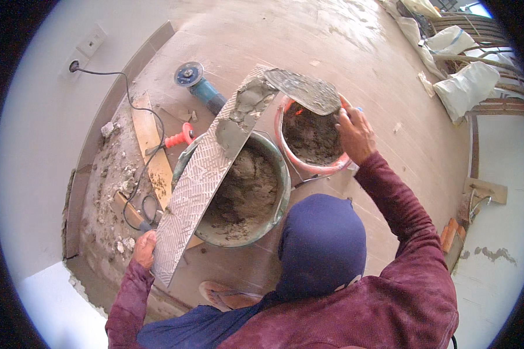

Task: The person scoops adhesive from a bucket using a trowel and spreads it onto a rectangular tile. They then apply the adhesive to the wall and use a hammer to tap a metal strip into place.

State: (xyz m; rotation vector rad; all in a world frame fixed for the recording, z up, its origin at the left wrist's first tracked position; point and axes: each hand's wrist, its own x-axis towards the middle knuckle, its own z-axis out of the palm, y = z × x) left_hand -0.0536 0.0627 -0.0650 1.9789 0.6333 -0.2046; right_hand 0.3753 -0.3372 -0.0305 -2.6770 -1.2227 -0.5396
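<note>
My left hand (144,249) grips the near end of a long, narrow tile strip (183,192) with a ridged back. The strip slants away across the rim of a green bucket (283,198) holding grey-brown mortar (244,189). Wet mortar (239,119) coats the strip's far part. At that far end, my right hand (356,134) holds a trowel (305,90), its broad blade smeared with mortar; my fingers mostly hide the handle. The trowel blade partly covers a red-rimmed bucket (332,168) with darker mortar inside.
A blue angle grinder (206,93) lies beyond the strip, near a red handle (180,136). Left are a wooden plank (157,168), rubble (108,129) and a black cord (128,93) running to a wall socket. White sacks (466,90) lie far right. My sandaled foot (230,295) is close below.
</note>
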